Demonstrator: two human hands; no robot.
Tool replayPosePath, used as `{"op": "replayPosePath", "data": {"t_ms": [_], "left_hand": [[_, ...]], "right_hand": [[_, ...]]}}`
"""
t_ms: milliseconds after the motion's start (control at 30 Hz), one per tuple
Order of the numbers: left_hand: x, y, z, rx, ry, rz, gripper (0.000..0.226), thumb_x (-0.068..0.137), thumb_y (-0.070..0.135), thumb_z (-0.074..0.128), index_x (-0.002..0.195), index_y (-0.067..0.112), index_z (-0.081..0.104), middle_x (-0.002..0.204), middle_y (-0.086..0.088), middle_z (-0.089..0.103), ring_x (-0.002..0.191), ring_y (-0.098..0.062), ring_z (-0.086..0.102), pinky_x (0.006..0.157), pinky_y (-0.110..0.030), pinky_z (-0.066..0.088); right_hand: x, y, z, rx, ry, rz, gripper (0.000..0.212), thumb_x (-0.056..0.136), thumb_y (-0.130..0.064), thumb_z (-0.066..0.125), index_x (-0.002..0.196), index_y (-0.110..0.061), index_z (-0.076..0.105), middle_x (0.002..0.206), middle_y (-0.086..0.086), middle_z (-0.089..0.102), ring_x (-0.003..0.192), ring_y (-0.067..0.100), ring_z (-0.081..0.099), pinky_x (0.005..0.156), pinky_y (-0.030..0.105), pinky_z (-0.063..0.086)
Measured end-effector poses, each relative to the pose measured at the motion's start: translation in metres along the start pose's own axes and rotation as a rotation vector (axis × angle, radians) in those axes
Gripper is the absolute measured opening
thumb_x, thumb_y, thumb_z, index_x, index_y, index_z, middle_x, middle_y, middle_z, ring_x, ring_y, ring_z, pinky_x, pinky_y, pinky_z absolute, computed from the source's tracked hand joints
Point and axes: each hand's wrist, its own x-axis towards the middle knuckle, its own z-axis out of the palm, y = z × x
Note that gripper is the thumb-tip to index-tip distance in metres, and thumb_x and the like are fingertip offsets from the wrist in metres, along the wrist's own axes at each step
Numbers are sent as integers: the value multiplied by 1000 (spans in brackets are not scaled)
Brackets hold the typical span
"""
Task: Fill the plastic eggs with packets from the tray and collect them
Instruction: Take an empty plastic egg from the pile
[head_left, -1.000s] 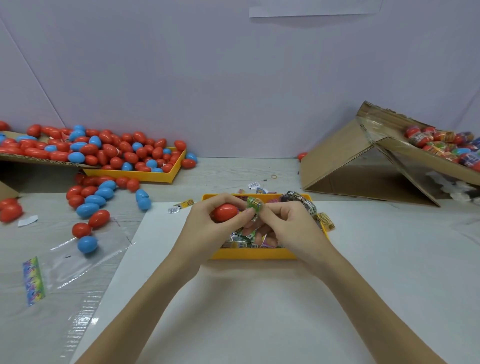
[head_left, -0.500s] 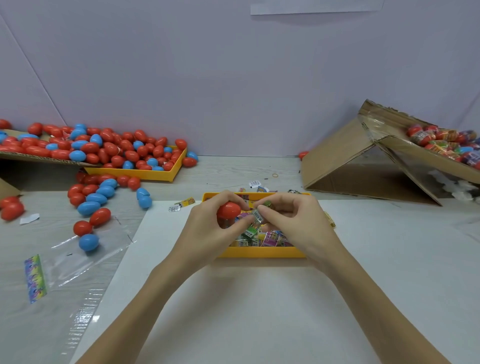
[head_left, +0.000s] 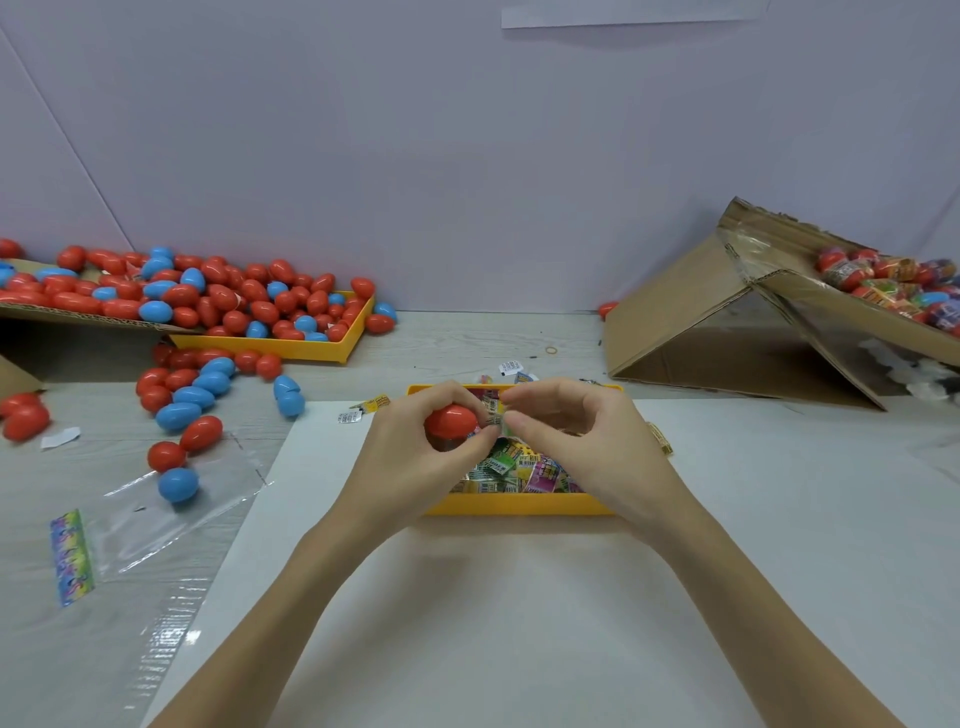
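Red plastic egg (head_left: 451, 421): gripped in the curled fingers of the left hand (head_left: 410, 457), above the yellow plastic tray of printed packets (head_left: 519, 504) at the far edge of the white sheet (head_left: 493, 623). Small printed packet (head_left: 496, 420): pinched by the right hand (head_left: 582, 441) between thumb and fingertips, touching the egg's right end. Loose red and blue plastic eggs (head_left: 192, 400): scattered along the bench's left side; more heaped in a second yellow tray (head_left: 311, 351) at the far left. Tilted brown cardboard box (head_left: 727, 322): far right corner, holding wrapped eggs (head_left: 883, 286). Clear plastic bag (head_left: 156, 519): flat at the bench's left edge.
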Motion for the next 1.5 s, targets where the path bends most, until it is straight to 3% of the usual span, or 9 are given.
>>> {"op": "replayPosePath", "data": {"t_ms": [100,200,267,333,500,733,967,1267,1500], "left_hand": [[-2,-1,-1,66,-61,-5,12,88,30,80,96,31,71,93,15,70,89,-10,67,72,-21,55],[-1,1,-2,-52,-206,-116,25,98,34,67,123,36,68,112,12,68,91,-8,68,72,-26,59],[-1,4,-2,-201,-253,-163,32,106,27,55,136,37,62,102,8,68,82,-5,65,69,-18,53],[0,6,0,-273,-232,-154,40,104,20,57,141,34,55,94,3,71,83,-10,69,76,-18,55],[-2,6,8,-414,-188,-209,57,76,27,82,127,20,57,103,-2,79,97,-22,77,89,-33,61],[-3,6,9,-438,-209,-207,46,88,10,79,129,17,59,102,-6,79,92,-25,78,83,-27,61],[-2,5,9,-417,-212,-245,39,88,13,78,124,17,64,103,2,79,92,-20,78,79,-22,60],[-1,7,4,-457,-195,-264,45,81,27,79,122,15,65,102,1,80,92,-18,78,75,-18,58],[0,8,2,-506,-192,-297,40,82,24,79,117,10,66,100,-5,80,88,-21,78,74,-17,57]], "right_hand": [[0,2,1,-193,2,-63,9,91,-14,76,94,-21,81,85,-11,77,84,2,72,75,14,54],[1,5,0,-148,95,-5,5,90,-14,77,89,-18,81,79,-6,77,77,6,72,69,15,54],[2,7,-3,-56,177,53,4,89,-21,79,87,-17,79,78,-2,78,76,9,73,69,20,57],[3,8,-5,23,228,90,9,89,-26,79,87,-17,78,78,1,77,74,9,73,64,20,55],[2,8,0,108,250,128,11,89,-28,78,89,-16,78,81,2,79,80,16,76,73,31,61],[1,7,6,54,212,58,9,90,-25,77,88,-17,78,79,-6,78,77,5,74,69,14,54],[0,5,5,67,179,52,9,91,-29,75,89,-21,78,83,-5,79,83,10,75,76,25,61],[-1,0,4,79,114,11,4,90,-25,76,89,-22,79,85,-5,79,85,9,75,75,18,57],[-1,-1,5,133,126,32,10,91,-29,74,93,-21,79,87,-2,80,86,12,76,77,25,61]]}}
